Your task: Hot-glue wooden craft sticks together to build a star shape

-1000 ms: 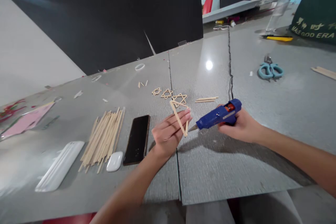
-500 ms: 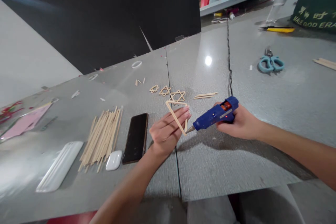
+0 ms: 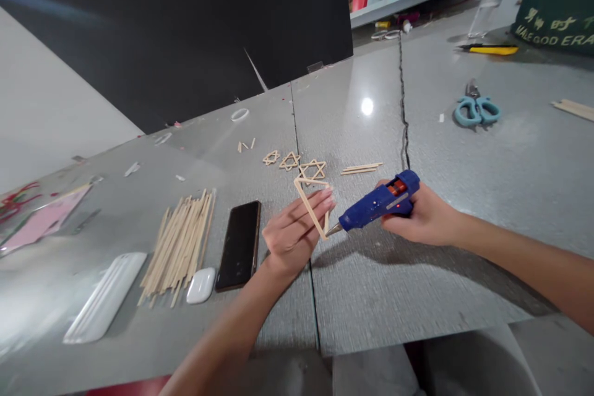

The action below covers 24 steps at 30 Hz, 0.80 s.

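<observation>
My left hand holds a triangle of thin wooden sticks, its fingers closed on the right side of it. My right hand is wrapped round a blue glue gun. The gun's metal nozzle touches or nearly touches the triangle's lower corner. Just beyond the triangle lie three star shapes made of sticks, the largest star nearest to it. Several loose sticks rest to the right of the stars.
On the left are a bundle of sticks, a black phone, a small white case and a white holder. Blue scissors, a yellow cutter and more sticks lie on the right. A black panel stands behind.
The view has shifted very slightly. Both hands keep nearly the same pose, with the nozzle still at the triangle's lower corner.
</observation>
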Each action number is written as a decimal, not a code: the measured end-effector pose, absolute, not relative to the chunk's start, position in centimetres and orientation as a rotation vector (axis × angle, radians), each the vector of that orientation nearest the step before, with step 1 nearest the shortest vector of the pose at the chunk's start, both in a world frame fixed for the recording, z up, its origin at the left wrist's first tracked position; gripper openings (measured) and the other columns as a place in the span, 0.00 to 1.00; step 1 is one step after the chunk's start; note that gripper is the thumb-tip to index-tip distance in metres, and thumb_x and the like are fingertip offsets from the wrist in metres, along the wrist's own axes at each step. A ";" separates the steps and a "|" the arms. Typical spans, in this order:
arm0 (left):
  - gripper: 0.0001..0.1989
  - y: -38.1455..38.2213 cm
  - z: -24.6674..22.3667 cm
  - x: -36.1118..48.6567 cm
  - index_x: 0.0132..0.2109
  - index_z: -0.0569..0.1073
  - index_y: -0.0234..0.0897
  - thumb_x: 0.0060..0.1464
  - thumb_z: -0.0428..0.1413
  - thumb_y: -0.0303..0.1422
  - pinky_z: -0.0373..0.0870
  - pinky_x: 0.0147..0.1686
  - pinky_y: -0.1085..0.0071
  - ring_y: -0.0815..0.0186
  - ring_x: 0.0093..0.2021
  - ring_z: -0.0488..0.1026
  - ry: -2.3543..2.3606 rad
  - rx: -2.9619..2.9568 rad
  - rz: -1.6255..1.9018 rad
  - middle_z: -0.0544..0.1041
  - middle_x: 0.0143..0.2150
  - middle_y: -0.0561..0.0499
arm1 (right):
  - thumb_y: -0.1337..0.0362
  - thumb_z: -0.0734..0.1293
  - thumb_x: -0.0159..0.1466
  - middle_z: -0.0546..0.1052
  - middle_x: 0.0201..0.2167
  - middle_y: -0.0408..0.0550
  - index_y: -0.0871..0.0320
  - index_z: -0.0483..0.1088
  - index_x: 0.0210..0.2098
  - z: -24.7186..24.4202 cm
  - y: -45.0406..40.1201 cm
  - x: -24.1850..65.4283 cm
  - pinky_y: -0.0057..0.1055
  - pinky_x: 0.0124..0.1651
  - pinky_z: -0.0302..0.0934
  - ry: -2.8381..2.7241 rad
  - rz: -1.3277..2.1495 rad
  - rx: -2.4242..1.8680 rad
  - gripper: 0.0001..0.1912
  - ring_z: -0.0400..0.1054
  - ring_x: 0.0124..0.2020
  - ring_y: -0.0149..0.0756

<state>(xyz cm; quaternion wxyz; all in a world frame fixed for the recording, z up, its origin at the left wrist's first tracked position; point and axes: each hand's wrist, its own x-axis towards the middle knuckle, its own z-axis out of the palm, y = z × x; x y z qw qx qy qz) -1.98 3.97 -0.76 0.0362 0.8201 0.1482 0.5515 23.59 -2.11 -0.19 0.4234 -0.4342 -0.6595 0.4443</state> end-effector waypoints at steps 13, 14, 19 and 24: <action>0.27 4.0 -0.8 -2.1 0.60 0.82 0.42 0.57 0.69 0.16 0.87 0.54 0.60 0.59 0.53 0.86 0.428 2.536 1.671 0.86 0.56 0.47 | 0.64 0.68 0.56 0.61 0.22 0.38 0.55 0.68 0.28 0.1 -2.1 23.4 0.30 0.27 0.50 -1.640 1.123 -1.064 0.03 0.53 0.24 0.31; 0.26 4.0 -0.8 -2.1 0.60 0.82 0.41 0.57 0.69 0.16 0.87 0.54 0.60 0.59 0.53 0.86 0.426 2.535 1.672 0.86 0.56 0.47 | 0.64 0.68 0.56 0.61 0.22 0.38 0.55 0.68 0.28 0.1 -2.1 23.5 0.30 0.27 0.50 -1.643 1.123 -1.063 0.03 0.54 0.24 0.31; 0.23 4.0 -0.7 -2.0 0.57 0.83 0.42 0.59 0.69 0.18 0.88 0.51 0.61 0.58 0.50 0.87 0.461 2.540 1.695 0.87 0.54 0.48 | 0.65 0.68 0.56 0.62 0.23 0.38 0.56 0.69 0.30 -0.1 -2.1 23.6 0.29 0.27 0.51 -1.650 1.109 -1.070 0.03 0.54 0.24 0.30; 0.20 4.0 -0.6 -2.0 0.57 0.83 0.43 0.61 0.69 0.20 0.89 0.50 0.61 0.59 0.49 0.87 0.500 2.564 1.697 0.87 0.53 0.48 | 0.64 0.67 0.56 0.61 0.22 0.38 0.55 0.68 0.29 -0.1 -2.1 23.6 0.29 0.27 0.50 -1.657 1.103 -1.087 0.04 0.53 0.24 0.31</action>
